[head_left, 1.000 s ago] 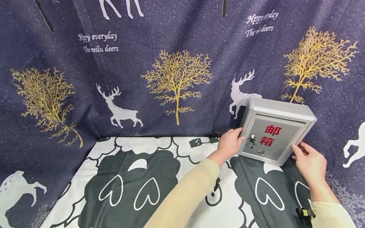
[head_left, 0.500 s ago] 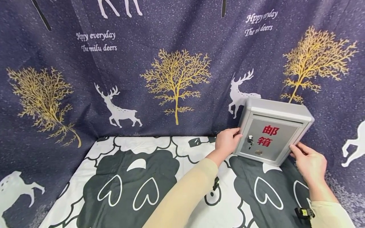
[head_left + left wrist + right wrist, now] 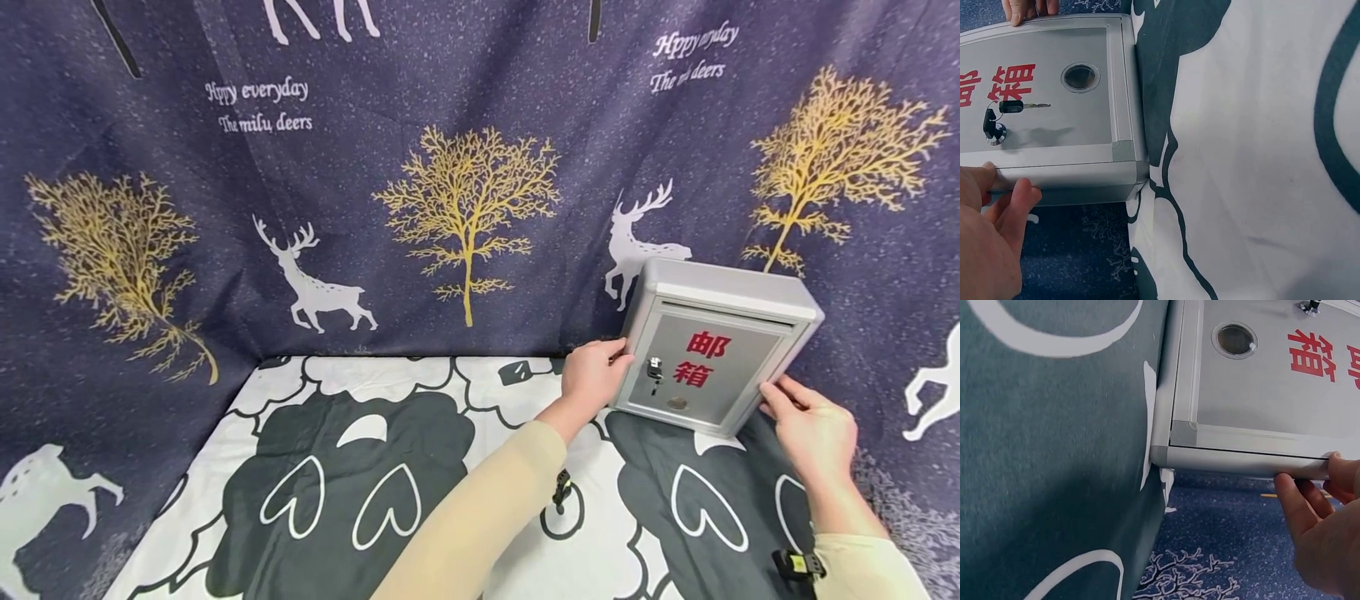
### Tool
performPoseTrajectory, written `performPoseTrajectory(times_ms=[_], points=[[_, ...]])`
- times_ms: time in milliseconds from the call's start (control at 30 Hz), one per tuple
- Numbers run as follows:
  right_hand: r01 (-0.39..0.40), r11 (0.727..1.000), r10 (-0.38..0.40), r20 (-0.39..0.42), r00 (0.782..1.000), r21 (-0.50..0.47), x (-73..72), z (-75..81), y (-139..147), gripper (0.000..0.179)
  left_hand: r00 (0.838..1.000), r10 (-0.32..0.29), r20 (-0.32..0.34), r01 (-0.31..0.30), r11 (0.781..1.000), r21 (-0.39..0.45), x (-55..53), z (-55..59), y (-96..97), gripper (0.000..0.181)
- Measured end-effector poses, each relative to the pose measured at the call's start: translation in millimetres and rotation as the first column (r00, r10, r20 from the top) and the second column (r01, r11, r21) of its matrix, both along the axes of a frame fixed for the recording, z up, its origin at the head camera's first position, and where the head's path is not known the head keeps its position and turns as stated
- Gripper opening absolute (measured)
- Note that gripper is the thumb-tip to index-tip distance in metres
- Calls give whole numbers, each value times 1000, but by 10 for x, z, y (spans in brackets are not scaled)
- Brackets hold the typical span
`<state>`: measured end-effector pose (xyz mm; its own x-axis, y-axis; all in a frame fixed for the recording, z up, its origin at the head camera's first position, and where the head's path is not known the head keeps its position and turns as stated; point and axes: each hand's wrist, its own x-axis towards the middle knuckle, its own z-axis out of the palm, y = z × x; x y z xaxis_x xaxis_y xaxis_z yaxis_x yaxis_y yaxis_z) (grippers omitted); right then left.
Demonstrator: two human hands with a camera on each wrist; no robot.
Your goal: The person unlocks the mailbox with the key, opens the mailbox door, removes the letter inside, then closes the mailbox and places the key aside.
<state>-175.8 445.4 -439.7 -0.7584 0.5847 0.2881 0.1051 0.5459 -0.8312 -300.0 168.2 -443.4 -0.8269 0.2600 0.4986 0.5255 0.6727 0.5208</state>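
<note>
A silver-grey metal mailbox (image 3: 738, 358) with red characters stands at the back right of the cloth-covered table, turned slightly. My left hand (image 3: 587, 379) holds its left side, thumb at the front edge. On the opposite side my right hand (image 3: 817, 437) grips the lower part of the right edge, thumb in front and fingers at the side. A small key (image 3: 1036, 105) with a black head hangs on a ring from the lock (image 3: 996, 134) in the door. Below the characters is a round window (image 3: 1235, 340). The mailbox's bottom edge meets the cloth in both wrist views.
A white and dark-grey cartoon-print cloth (image 3: 517, 454) covers the table. Behind it hangs a dark blue curtain (image 3: 337, 183) printed with gold trees and white deer, close behind the mailbox. Small black devices sit at both wrists, such as the right wrist camera (image 3: 798, 565).
The mailbox has shifted slightly to the left, with both hands staying on its sides. The left forearm has moved a little left with it.
</note>
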Motion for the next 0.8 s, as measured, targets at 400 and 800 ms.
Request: performPoseTrajectory(times_ms=[400, 800], points=[[-32, 999, 32, 0, 999, -1, -12, 11, -144, 47, 999, 24, -28, -25, 999, -36, 31, 29, -190, 32], [-90, 993, 85, -67, 994, -73, -121, 32, -420, 44, 996, 4, -87, -3, 1000, 6, 6, 71, -548, 29]])
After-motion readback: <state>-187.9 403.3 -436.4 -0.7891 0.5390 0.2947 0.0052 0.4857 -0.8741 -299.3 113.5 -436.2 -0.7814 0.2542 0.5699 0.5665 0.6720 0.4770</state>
